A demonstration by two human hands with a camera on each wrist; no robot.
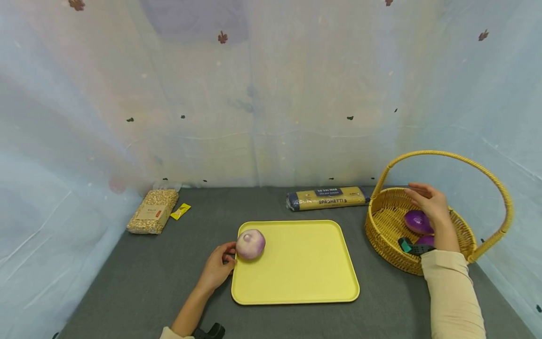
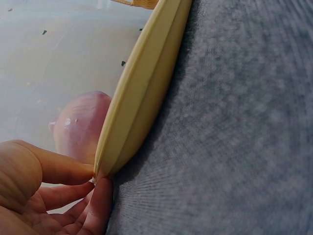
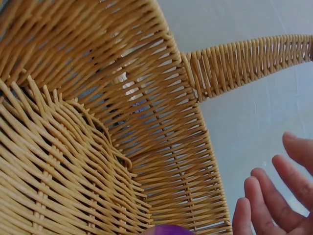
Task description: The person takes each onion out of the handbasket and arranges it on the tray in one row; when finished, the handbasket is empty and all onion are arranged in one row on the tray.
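My left hand (image 1: 219, 268) is at the left edge of a yellow rectangular tray (image 1: 296, 268). In the left wrist view, its thumb and fingers pinch the tray's rim. A purple-and-white onion (image 1: 251, 244) sits on the tray right beside those fingers. Over the wicker basket (image 1: 383, 240) at the right, my right hand (image 1: 432, 205) is held with its fingers loosely extended and nothing in them. Inside the basket lies a shiny purple round thing (image 1: 418, 221), with more purple below it partly hidden by the right wrist.
The basket's tall arched handle (image 1: 504, 197) rises around the right forearm. A spaghetti pack (image 1: 328, 198) lies behind the tray, near the back curtain. At the back left are a bag of beige grains or beans (image 1: 153, 212) and a small yellow packet (image 1: 180, 211).
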